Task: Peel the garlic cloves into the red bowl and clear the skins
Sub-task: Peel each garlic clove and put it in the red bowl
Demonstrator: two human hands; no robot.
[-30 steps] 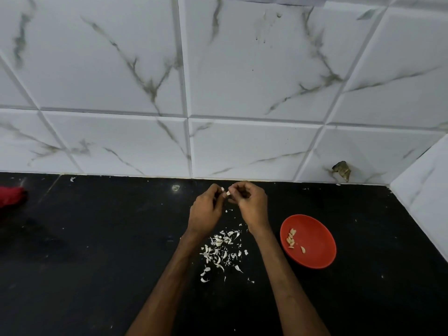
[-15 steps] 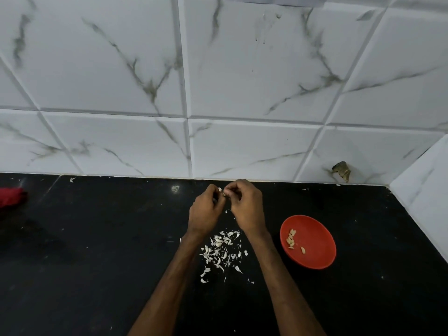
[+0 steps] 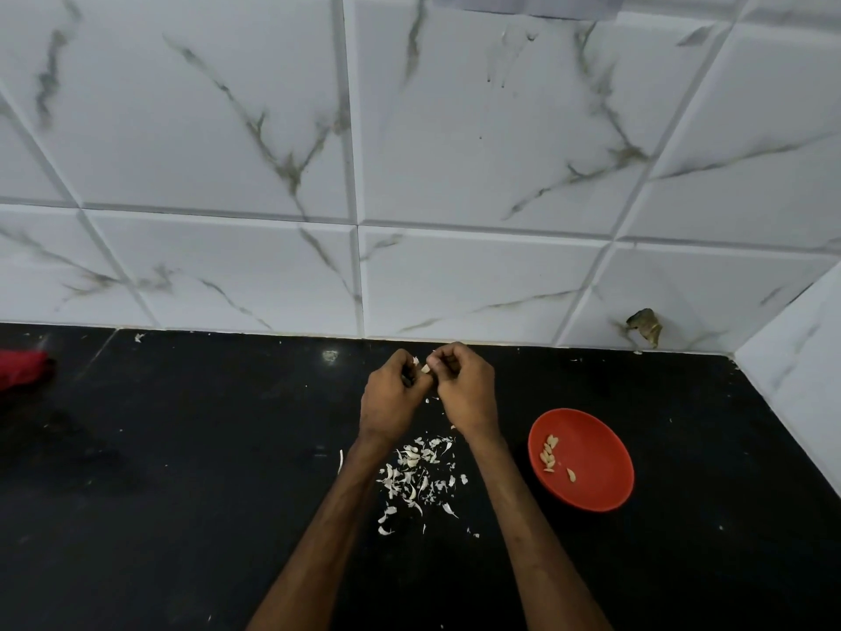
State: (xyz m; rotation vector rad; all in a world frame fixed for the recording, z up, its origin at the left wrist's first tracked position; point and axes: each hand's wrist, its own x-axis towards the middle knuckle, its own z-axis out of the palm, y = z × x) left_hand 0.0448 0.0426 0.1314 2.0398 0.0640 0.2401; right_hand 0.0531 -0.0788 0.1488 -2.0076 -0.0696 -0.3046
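My left hand (image 3: 393, 398) and my right hand (image 3: 464, 389) meet above the black counter near the wall, fingers curled. Between their fingertips they pinch a small pale garlic clove (image 3: 425, 368). Below the hands lies a scatter of white garlic skins (image 3: 416, 475) on the counter. To the right sits the red bowl (image 3: 591, 475), holding several peeled cloves (image 3: 548, 453) on its left side.
The black counter (image 3: 182, 471) meets a white marbled tile wall (image 3: 409, 175) at the back and on the right. A red cloth (image 3: 20, 368) lies at the far left edge. Small skin flecks dot the counter.
Both hands have stayed together at the same spot, fingers working slightly on the clove. The skin pile and the bowl have not moved.
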